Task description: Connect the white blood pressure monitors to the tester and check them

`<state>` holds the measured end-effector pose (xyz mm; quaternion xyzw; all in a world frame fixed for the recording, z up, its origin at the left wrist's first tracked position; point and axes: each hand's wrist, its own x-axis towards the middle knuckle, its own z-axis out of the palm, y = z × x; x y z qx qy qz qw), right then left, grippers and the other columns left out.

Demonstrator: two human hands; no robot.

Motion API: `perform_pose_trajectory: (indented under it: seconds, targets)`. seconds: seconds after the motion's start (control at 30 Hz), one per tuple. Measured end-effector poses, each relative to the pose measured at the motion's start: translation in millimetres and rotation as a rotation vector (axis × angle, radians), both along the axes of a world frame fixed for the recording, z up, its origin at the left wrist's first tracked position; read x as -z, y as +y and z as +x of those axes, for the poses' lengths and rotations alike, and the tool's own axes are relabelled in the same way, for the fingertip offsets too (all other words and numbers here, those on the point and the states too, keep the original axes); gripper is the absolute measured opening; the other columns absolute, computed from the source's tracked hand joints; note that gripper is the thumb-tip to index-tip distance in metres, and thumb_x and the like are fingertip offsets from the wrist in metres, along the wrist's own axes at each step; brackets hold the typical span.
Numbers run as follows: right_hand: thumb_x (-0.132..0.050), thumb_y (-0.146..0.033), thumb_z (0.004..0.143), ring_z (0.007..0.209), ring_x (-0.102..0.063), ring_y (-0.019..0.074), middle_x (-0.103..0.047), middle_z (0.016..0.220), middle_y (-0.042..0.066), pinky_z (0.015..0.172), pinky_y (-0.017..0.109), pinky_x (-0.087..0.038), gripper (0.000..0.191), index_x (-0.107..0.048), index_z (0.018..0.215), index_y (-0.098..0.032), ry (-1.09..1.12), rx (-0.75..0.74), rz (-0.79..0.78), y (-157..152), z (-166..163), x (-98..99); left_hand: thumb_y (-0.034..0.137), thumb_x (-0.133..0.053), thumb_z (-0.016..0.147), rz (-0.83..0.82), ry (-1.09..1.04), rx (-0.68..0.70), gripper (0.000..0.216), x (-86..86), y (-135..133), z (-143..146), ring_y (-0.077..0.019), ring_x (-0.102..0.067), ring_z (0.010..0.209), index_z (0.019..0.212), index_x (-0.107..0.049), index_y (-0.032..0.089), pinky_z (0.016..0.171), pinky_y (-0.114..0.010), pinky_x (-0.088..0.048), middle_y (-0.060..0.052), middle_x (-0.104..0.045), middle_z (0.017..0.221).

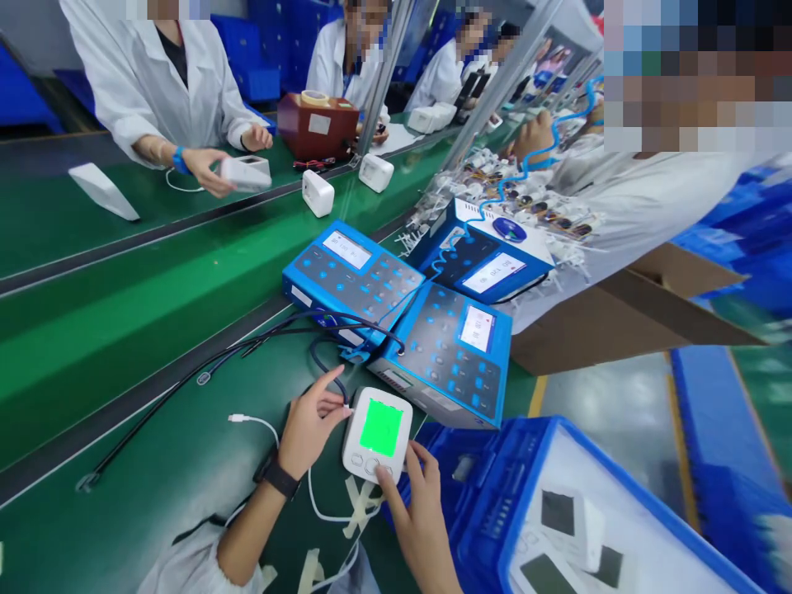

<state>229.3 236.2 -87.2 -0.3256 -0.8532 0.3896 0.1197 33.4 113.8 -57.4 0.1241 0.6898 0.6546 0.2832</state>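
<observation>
A small white device (377,434) with a glowing green screen lies on the green table (154,462) in front of me. My left hand (309,425) grips its left side, thumb and fingers pinched by a plug or hose end there, index finger raised. My right hand (421,495) rests at its lower right corner, with a fingertip on the buttons below the screen. Black hoses (260,342) run from the device's left side toward blue test boxes.
Three blue test boxes (449,351) with small displays stand just beyond the device. A blue crate (495,495) holding more white devices sits at right. A white cable (253,421) lies left. Other people in white coats work across the conveyor (124,272) and at right.
</observation>
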Motion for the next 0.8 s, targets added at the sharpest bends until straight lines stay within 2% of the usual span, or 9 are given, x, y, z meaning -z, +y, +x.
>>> perform_pose_trajectory:
  seconds: [0.27, 0.43, 0.53, 0.63, 0.7, 0.8]
  targets:
    - [-0.052, -0.067, 0.098, 0.135, -0.049, 0.0359, -0.048, 0.14, 0.016, 0.116, 0.053, -0.04, 0.06, -0.061, 0.136, -0.021, -0.048, 0.011, -0.085, -0.2, -5.3, -11.4, 0.026, -0.082, 0.075, 0.007, -0.094, 0.191, 0.079, 5.1, 8.6, -25.1, -0.0236, -0.077, 0.091, 0.15, -0.056, 0.023, 0.089, -0.033, -0.059, -0.003, -0.082, 0.094]
    - [-0.052, -0.067, 0.098, 0.133, -0.049, 0.0361, -0.049, 0.136, 0.016, 0.117, 0.054, -0.038, 0.059, -0.062, 0.134, -0.021, -0.02, 0.025, -0.076, -2.7, -6.9, -8.9, 0.03, -0.079, 0.078, 0.026, -0.072, 0.164, 0.077, 14.0, 11.2, -20.8, -0.0248, -0.077, 0.096, 0.151, -0.055, 0.021, 0.092, -0.034, -0.059, -0.005, -0.082, 0.098]
    - [-0.051, -0.068, 0.097, 0.132, -0.049, 0.0379, -0.049, 0.134, 0.017, 0.115, 0.055, -0.04, 0.061, -0.062, 0.133, -0.02, 0.016, 0.044, -0.062, -5.5, -9.2, -3.2, 0.032, -0.065, 0.09, 0.033, 0.004, 0.124, 0.066, 14.3, 13.9, -9.8, -0.0242, -0.076, 0.103, 0.154, -0.05, 0.02, 0.096, -0.036, -0.058, -0.008, -0.08, 0.11]
    - [-0.053, -0.071, 0.094, 0.129, -0.05, 0.0402, -0.049, 0.132, 0.02, 0.111, 0.057, -0.041, 0.067, -0.061, 0.132, -0.016, 0.045, 0.056, 0.001, -6.9, -15.6, 2.6, 0.029, -0.048, 0.098, -0.02, 0.132, 0.102, 0.057, 4.3, 8.8, 6.0, -0.0249, -0.073, 0.111, 0.155, -0.049, 0.022, 0.102, -0.039, -0.055, -0.01, -0.077, 0.119]
    - [-0.054, -0.074, 0.092, 0.125, -0.051, 0.0422, -0.05, 0.13, 0.022, 0.108, 0.059, -0.042, 0.075, -0.059, 0.134, -0.012, 0.063, 0.06, 0.074, -5.0, -20.1, 5.6, 0.023, -0.043, 0.099, -0.188, 0.334, 0.177, 0.057, -9.4, -6.3, 17.8, -0.0282, -0.072, 0.114, 0.156, -0.048, 0.023, 0.104, -0.043, -0.054, -0.012, -0.075, 0.124]
    - [-0.054, -0.077, 0.088, 0.117, -0.055, 0.0448, -0.057, 0.122, 0.022, 0.101, 0.061, -0.044, 0.079, -0.062, 0.131, -0.011, 0.092, 0.021, 0.159, 5.1, -21.0, 12.4, 0.016, -0.042, 0.097, -0.461, 0.605, 0.322, 0.059, -37.2, -50.4, 30.5, -0.0319, -0.068, 0.12, 0.155, -0.049, 0.025, 0.104, -0.045, -0.053, -0.011, -0.07, 0.136]
